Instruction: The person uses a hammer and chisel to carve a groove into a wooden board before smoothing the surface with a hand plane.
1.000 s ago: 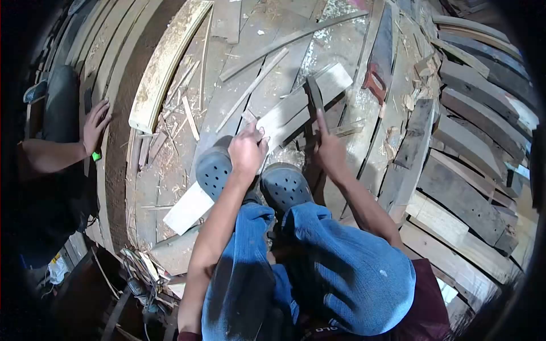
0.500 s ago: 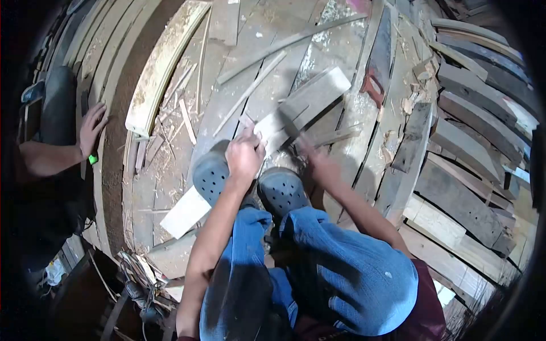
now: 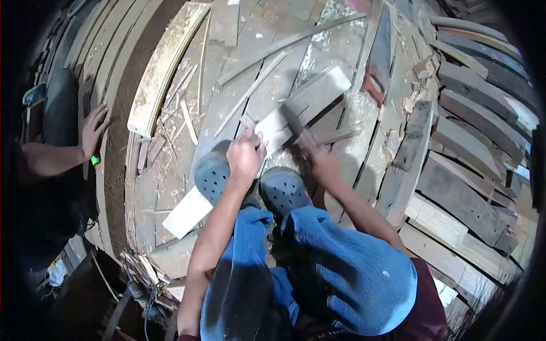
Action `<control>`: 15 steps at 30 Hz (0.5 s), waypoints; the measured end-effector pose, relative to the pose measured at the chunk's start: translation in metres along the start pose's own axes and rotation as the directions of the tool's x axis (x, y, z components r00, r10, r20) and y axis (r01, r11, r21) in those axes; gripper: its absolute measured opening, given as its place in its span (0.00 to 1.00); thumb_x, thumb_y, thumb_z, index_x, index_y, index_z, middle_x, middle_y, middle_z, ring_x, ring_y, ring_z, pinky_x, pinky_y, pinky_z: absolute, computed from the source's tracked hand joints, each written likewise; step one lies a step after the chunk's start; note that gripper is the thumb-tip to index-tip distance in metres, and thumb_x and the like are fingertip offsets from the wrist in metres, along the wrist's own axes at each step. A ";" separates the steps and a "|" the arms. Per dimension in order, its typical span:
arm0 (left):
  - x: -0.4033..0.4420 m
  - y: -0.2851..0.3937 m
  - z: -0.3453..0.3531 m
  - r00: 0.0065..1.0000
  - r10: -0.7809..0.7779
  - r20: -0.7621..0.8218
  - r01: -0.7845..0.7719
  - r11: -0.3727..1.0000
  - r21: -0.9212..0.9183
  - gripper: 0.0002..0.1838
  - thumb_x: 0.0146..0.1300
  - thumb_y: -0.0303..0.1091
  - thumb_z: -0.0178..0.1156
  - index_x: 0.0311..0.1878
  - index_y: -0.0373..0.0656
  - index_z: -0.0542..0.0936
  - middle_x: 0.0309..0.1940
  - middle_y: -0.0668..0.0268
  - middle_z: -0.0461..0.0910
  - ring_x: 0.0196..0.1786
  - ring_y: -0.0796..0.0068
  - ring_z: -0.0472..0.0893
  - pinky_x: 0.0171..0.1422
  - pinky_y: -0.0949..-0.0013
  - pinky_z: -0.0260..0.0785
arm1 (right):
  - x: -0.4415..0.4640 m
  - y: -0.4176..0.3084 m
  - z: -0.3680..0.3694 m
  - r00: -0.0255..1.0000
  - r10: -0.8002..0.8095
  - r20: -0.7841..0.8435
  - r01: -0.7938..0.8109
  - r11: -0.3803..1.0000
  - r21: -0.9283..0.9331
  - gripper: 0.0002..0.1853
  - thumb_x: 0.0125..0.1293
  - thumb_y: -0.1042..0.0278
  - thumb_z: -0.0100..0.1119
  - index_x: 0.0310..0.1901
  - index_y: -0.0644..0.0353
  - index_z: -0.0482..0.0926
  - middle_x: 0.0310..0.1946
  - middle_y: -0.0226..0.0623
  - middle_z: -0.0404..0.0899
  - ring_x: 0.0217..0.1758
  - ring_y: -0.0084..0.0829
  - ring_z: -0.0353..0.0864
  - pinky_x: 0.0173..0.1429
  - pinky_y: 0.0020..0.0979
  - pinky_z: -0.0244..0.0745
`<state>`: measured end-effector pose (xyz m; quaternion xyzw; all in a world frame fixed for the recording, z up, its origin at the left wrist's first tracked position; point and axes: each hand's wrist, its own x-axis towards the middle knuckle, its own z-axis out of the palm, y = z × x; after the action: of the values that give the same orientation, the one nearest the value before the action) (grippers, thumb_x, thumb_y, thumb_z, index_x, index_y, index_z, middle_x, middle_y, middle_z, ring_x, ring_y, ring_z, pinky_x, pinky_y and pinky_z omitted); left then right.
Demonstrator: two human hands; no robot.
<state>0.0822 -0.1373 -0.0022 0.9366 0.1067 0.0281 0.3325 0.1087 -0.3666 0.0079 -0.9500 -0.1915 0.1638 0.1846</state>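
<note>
A pale wooden board [image 3: 321, 94] lies slantwise in front of my feet. Its other end [image 3: 187, 213] shows past the left grey clog [image 3: 211, 177], which is over it. My left hand [image 3: 245, 153] is closed at the board's near edge; a small pale piece shows just above the fingers, and what they grip is unclear. In my right hand [image 3: 321, 162] is the handle of a dark, flat-bladed tool [image 3: 292, 118], its blade against or just above the board's face. The right clog [image 3: 284, 190] is beside the board, close to my right hand.
A red-handled handsaw [image 3: 373, 85] lies to the right. Thin wood strips [image 3: 253, 94], splinters and shavings litter the plank floor. A thick pale beam [image 3: 165, 74] lies left, near another person's hand [image 3: 94, 131]. Stacked timbers [image 3: 466, 216] line the right side.
The tool's blade, blurred before, is now sharper and slightly lower on the board. My left hand and the board have hardly moved.
</note>
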 end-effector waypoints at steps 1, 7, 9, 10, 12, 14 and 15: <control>0.000 0.004 -0.002 1.000 -0.019 0.004 0.019 1.000 0.011 0.10 0.50 0.32 0.70 0.37 0.41 0.87 0.55 0.58 0.81 0.48 0.58 0.83 0.55 0.60 0.75 | 0.003 -0.004 -0.012 0.990 0.140 0.011 -0.140 0.986 0.085 0.47 0.58 0.75 0.53 0.77 0.31 0.45 0.35 0.58 0.79 0.30 0.54 0.82 0.31 0.49 0.77; 0.002 0.002 -0.002 0.999 -0.007 0.050 0.005 0.999 0.034 0.09 0.52 0.34 0.69 0.36 0.41 0.87 0.55 0.60 0.81 0.47 0.59 0.84 0.52 0.61 0.76 | 0.003 -0.002 -0.010 0.997 0.016 0.077 -0.015 1.000 -0.011 0.45 0.61 0.71 0.54 0.77 0.32 0.45 0.29 0.54 0.79 0.27 0.51 0.81 0.28 0.49 0.75; -0.001 0.012 -0.008 0.981 -0.132 0.140 0.125 0.990 0.057 0.09 0.53 0.34 0.69 0.36 0.41 0.87 0.56 0.61 0.80 0.46 0.59 0.84 0.52 0.61 0.76 | -0.012 -0.002 -0.006 0.997 0.012 0.082 -0.014 1.000 0.015 0.45 0.61 0.71 0.54 0.77 0.31 0.45 0.27 0.53 0.78 0.26 0.50 0.82 0.28 0.49 0.75; -0.002 0.008 -0.003 0.998 -0.044 0.051 0.043 0.999 0.034 0.09 0.54 0.35 0.70 0.37 0.43 0.87 0.54 0.62 0.81 0.45 0.59 0.84 0.51 0.60 0.76 | -0.028 -0.013 0.004 0.986 -0.068 0.153 0.076 0.996 -0.053 0.46 0.61 0.71 0.54 0.77 0.29 0.44 0.25 0.52 0.79 0.26 0.49 0.82 0.27 0.49 0.75; 0.000 -0.003 0.003 0.999 0.016 0.028 -0.017 0.999 0.040 0.12 0.55 0.38 0.69 0.41 0.44 0.87 0.55 0.63 0.81 0.46 0.58 0.84 0.51 0.61 0.76 | -0.019 -0.016 -0.005 0.929 -0.121 0.349 0.181 0.973 -0.142 0.47 0.60 0.72 0.54 0.77 0.29 0.43 0.23 0.49 0.79 0.25 0.48 0.82 0.27 0.49 0.75; -0.002 -0.004 0.006 1.000 -0.008 0.017 0.007 0.999 0.051 0.13 0.56 0.39 0.69 0.43 0.44 0.87 0.56 0.64 0.80 0.46 0.58 0.83 0.51 0.61 0.76 | 0.004 -0.005 -0.019 0.992 -0.042 0.120 0.048 0.997 -0.052 0.47 0.61 0.72 0.54 0.77 0.27 0.43 0.23 0.47 0.79 0.24 0.47 0.82 0.27 0.48 0.75; -0.004 -0.002 0.005 1.000 -0.008 0.028 0.007 0.998 0.057 0.13 0.55 0.37 0.69 0.43 0.44 0.87 0.55 0.62 0.81 0.46 0.58 0.84 0.51 0.61 0.76 | 0.006 -0.005 -0.023 1.000 0.013 0.018 -0.013 1.000 0.006 0.47 0.61 0.72 0.53 0.77 0.27 0.43 0.24 0.47 0.79 0.24 0.47 0.82 0.27 0.48 0.75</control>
<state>0.0786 -0.1396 -0.0077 0.9456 0.1062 0.0105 0.3074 0.1214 -0.3670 0.0290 -0.9491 -0.1865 0.1741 0.1844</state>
